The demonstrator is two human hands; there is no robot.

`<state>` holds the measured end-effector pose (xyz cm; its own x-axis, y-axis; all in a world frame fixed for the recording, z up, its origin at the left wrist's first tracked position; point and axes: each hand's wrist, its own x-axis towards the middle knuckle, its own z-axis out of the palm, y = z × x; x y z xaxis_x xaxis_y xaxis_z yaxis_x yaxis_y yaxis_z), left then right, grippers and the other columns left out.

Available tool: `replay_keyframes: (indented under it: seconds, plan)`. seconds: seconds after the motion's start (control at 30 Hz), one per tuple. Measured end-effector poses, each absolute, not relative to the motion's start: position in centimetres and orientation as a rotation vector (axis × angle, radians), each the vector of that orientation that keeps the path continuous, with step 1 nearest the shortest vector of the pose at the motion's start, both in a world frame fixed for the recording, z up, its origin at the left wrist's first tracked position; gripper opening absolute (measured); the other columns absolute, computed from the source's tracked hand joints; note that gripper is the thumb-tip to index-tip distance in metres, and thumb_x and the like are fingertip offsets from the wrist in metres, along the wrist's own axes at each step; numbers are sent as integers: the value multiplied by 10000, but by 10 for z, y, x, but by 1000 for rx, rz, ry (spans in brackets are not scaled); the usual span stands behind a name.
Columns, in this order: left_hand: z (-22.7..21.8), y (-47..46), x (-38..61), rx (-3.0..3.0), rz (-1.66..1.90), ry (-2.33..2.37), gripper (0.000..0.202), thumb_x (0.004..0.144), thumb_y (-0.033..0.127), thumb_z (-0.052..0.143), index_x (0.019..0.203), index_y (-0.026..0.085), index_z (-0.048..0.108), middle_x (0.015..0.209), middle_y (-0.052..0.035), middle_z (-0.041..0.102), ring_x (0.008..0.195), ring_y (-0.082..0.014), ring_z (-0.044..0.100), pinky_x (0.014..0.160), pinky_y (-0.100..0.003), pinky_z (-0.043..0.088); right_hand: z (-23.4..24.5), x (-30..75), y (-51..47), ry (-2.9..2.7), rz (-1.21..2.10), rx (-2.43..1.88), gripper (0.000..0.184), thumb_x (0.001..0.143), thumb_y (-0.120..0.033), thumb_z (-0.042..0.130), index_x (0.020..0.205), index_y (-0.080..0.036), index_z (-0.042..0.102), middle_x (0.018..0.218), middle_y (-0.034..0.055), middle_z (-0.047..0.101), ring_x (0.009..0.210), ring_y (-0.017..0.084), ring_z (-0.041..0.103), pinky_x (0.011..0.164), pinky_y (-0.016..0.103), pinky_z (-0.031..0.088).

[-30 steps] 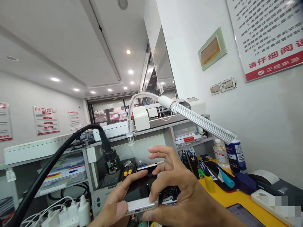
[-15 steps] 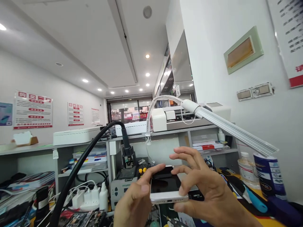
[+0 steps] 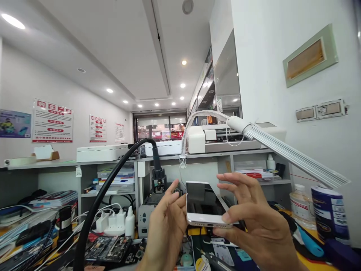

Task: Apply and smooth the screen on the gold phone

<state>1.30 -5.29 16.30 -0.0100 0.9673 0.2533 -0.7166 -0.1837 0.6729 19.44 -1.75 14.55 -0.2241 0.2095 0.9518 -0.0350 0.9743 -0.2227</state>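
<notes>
A white-framed smartphone (image 3: 205, 205) with a dark, glossy screen is held up in front of me, its bottom edge with the port and speaker holes facing me. My right hand (image 3: 255, 222) pinches its lower right corner between thumb and index finger, the other fingers raised and spread. At the phone's left edge is my left hand (image 3: 167, 222), palm turned toward it and fingers loosely apart. Some of its fingertips reach the edge or pass behind it; whether they touch I cannot tell.
A black hose (image 3: 113, 169) arches from a grey soldering or hot-air station (image 3: 145, 218). Opened phone boards (image 3: 109, 248) lie at lower left near a white power strip (image 3: 111, 224). A lamp arm (image 3: 293, 154) spans the right, above a clear bottle (image 3: 301, 207) and a blue canister (image 3: 329, 214).
My left hand has loosened from the phone's left side, its index finger and thumb no longer on the frame. The phone has tilted, its screen more toward me. The view has shifted left.
</notes>
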Motion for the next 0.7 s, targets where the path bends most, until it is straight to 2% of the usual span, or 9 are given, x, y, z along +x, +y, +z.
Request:
replay_keyframes:
  seconds: [0.13,0.23,0.33,0.4,0.5,0.7]
  plan:
    - [160,-42,14,756,1347,230,406,944,258,469,1244,0,562,1004,-179,745,868,-272,706,735,-358,505,143,194,-19,-1768,113,-132,231,824,-81,761,904,-282,681,1418,34,405,1358,322,441,1111,519,439]
    - [150,-37,18,695,1129,79,497,943,372,438,1143,-44,623,964,-210,728,800,-256,692,674,-325,478,141,194,-19,-1797,61,-140,229,830,-67,745,906,-273,681,1413,38,410,1362,303,435,1130,472,433]
    - [142,-40,26,612,1048,-4,545,901,425,480,1154,-30,640,995,-205,714,790,-222,672,784,-320,481,141,194,-18,-1818,60,-127,216,836,-62,736,901,-262,685,1402,46,411,1375,287,427,1121,404,456]
    - [140,-45,31,589,1050,-54,545,878,399,503,1190,-28,634,1098,-232,694,867,-230,669,838,-315,475,142,195,-18,-1808,100,-113,218,841,-57,727,906,-261,688,1400,52,413,1376,291,432,1057,376,515]
    - [140,-53,38,575,1111,-115,487,884,346,504,1194,1,655,1207,-257,664,978,-249,663,832,-300,483,143,195,-19,-1759,185,-103,203,839,-91,748,901,-275,690,1392,46,420,1360,301,455,956,357,577]
    - [135,-56,44,597,1231,-113,361,931,384,509,1094,171,751,1086,-170,739,1063,-287,661,890,-389,499,144,194,-17,-1695,301,-53,155,843,-169,771,898,-289,690,1377,44,438,1360,322,456,990,425,566]
